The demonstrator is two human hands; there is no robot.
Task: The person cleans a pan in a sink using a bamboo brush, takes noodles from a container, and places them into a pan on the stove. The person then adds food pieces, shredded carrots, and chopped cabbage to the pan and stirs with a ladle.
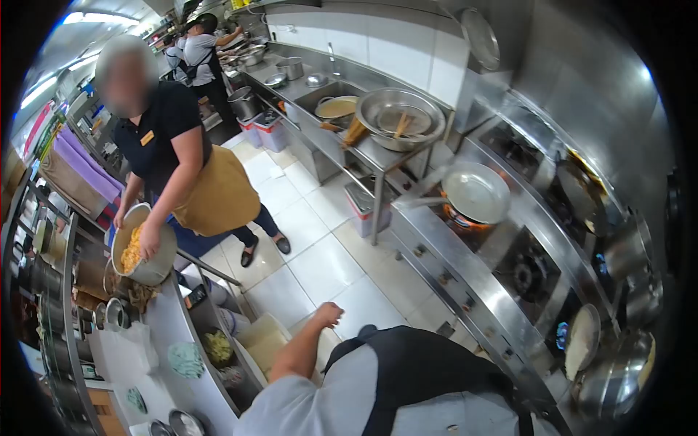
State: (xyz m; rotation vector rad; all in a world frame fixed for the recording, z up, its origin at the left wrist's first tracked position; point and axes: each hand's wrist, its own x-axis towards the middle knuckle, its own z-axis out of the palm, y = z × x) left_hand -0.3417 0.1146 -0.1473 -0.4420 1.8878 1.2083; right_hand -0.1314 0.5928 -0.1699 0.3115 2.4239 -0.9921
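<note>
Cooking seems partly under way, with a flame lit beneath the round, shallow metal frying pan [476, 190] at the far front corner of the steel stove [500, 238], though what is left to do cannot be judged. The person's left hand [329, 315] hangs over the glossy white floor tiles [320, 267], fingers curled loosely with nothing visible in them, whether pressed together I cannot tell; the right hand is out of view. Nearest the left hand, a smooth, pale tub [256, 336] stands near the long edge of the steel worktop [166, 311], which carries a crumpled, pale-green cloth [187, 360].
</note>
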